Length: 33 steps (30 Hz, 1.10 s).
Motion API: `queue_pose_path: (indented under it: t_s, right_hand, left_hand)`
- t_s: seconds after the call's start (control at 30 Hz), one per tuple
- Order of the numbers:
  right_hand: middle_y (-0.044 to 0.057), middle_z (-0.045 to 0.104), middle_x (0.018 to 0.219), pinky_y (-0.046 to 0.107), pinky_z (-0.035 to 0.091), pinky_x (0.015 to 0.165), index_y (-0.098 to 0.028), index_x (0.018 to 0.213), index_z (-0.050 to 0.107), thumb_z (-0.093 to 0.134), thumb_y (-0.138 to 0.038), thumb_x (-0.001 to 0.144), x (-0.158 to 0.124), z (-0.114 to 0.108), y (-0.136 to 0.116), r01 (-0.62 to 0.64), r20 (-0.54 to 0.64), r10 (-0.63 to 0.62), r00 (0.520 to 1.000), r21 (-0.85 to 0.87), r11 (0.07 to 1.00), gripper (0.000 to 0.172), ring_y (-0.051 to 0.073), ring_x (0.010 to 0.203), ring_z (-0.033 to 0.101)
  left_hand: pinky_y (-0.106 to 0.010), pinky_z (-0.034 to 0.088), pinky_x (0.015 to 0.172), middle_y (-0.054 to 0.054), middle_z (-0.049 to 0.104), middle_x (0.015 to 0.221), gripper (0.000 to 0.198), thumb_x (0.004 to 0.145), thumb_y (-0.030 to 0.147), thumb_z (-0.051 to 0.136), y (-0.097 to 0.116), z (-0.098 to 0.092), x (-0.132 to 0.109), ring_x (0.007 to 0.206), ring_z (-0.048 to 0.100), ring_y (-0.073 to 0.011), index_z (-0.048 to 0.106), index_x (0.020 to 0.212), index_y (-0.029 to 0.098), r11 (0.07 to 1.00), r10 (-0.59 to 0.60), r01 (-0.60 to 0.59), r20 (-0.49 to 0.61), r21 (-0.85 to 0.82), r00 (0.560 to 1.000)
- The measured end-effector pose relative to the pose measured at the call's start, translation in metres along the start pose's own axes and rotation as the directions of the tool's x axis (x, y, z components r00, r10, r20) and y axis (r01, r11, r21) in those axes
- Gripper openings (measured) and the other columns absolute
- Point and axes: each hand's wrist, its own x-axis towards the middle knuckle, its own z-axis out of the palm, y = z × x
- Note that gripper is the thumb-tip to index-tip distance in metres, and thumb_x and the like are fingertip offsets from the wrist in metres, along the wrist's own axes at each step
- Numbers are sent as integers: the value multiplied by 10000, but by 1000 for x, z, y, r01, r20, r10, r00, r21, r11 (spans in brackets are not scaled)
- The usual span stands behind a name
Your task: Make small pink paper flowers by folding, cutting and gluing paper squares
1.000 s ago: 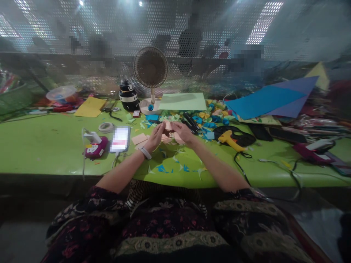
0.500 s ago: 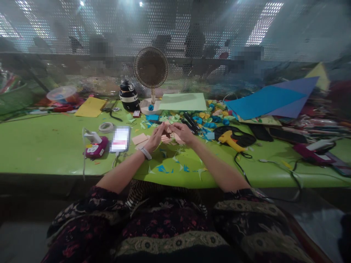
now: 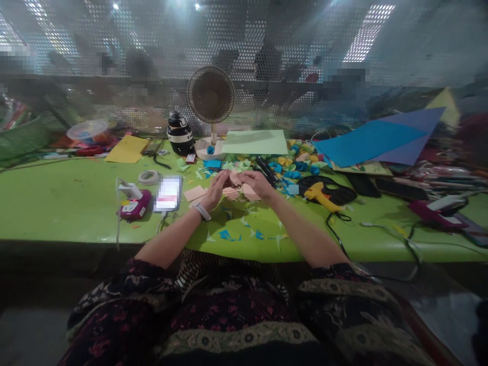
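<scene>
Between my two hands is a small pink paper piece (image 3: 235, 178), pinched by the fingers of both. My left hand (image 3: 218, 187) is closed on its left side, a pale band round the wrist. From the right, my right hand (image 3: 257, 184) grips the same piece with thumb and fingers. Pink paper squares (image 3: 195, 193) lie left of my left hand, and more pink paper lies under both hands. Green, blue and yellow paper scraps (image 3: 224, 234) are scattered on the green table (image 3: 76, 203) nearer to me. The exact folds of the held piece are too small to tell.
A fan (image 3: 211, 95) and a black bottle (image 3: 180, 134) stand at the back. To the left are a lit phone (image 3: 168, 193) and a purple power box (image 3: 134, 205). A yellow glue gun (image 3: 322, 196), its cable and large blue sheets (image 3: 373, 140) are to the right.
My right hand's fingers have shifted slightly around the pink piece, which shows a little more between the hands. Both hands stay in nearly the same place.
</scene>
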Motion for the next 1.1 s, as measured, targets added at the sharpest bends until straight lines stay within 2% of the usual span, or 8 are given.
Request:
queue_pose_path:
  t_s: [0.23, 0.43, 0.57, 0.7, 0.83, 0.97, 1.1]
  right_hand:
    - [-26, 458, 585, 286, 337, 607, -188, 579, 537, 704, -648, 658, 4, -4, 4, -28, 5, 28, 1000, -41, 999, 496, 124, 617, 406]
    - [-38, 432, 571, 276, 322, 588, -191, 579, 541, 696, -669, 671, 5, -6, 7, -8, -81, 3, 997, -67, 998, 511, 117, 613, 384]
    - [-39, 422, 564, 279, 323, 578, -197, 558, 506, 689, -693, 685, 7, -7, 11, -6, -162, -11, 987, -104, 995, 543, 113, 597, 377]
    - [-8, 546, 640, 288, 424, 649, -197, 646, 579, 655, -707, 726, 10, -6, 18, 3, -246, -10, 969, -29, 1000, 522, 141, 653, 489]
    - [17, 653, 785, 303, 501, 745, -198, 791, 653, 710, -718, 675, 12, -1, 25, -36, -170, 65, 983, 166, 985, 536, 172, 777, 593]
    - [3, 643, 790, 296, 506, 760, -197, 803, 654, 763, -675, 653, 11, 3, 28, -28, -138, 54, 989, 186, 982, 512, 166, 794, 588]
    - [-1, 641, 805, 300, 503, 783, -196, 840, 651, 770, -650, 666, 10, 3, 27, -14, -116, 39, 993, 214, 977, 500, 165, 817, 592]
  left_hand:
    - [-257, 538, 720, -9, 688, 770, 475, 734, 630, 765, 6, 1, -4, 712, 644, -127, 689, 838, 172, 990, 74, -88, 125, 112, 989]
    - [-261, 556, 704, -14, 715, 750, 523, 631, 641, 819, 11, 3, -5, 687, 663, -132, 759, 841, 166, 995, 14, -20, 60, 103, 998]
    - [-288, 576, 695, -33, 737, 778, 512, 614, 614, 841, 10, 3, -5, 698, 693, -160, 787, 835, 156, 995, -16, 12, 35, 96, 999]
    - [-309, 589, 682, -47, 746, 815, 501, 642, 603, 834, 7, 2, -4, 715, 718, -181, 788, 850, 149, 996, -37, 40, -30, 79, 999]
    - [-330, 600, 705, -51, 740, 817, 481, 680, 586, 824, 6, 1, -2, 761, 746, -211, 770, 862, 143, 997, -63, 65, -38, 44, 997]
    - [-322, 602, 695, -43, 727, 784, 489, 675, 599, 822, 5, 1, -2, 788, 762, -234, 748, 840, 145, 997, -69, 70, -46, 20, 997]
    - [-315, 609, 708, -38, 729, 783, 495, 669, 597, 827, 2, 2, -2, 763, 762, -216, 741, 851, 145, 998, -69, 69, -42, 1, 997]
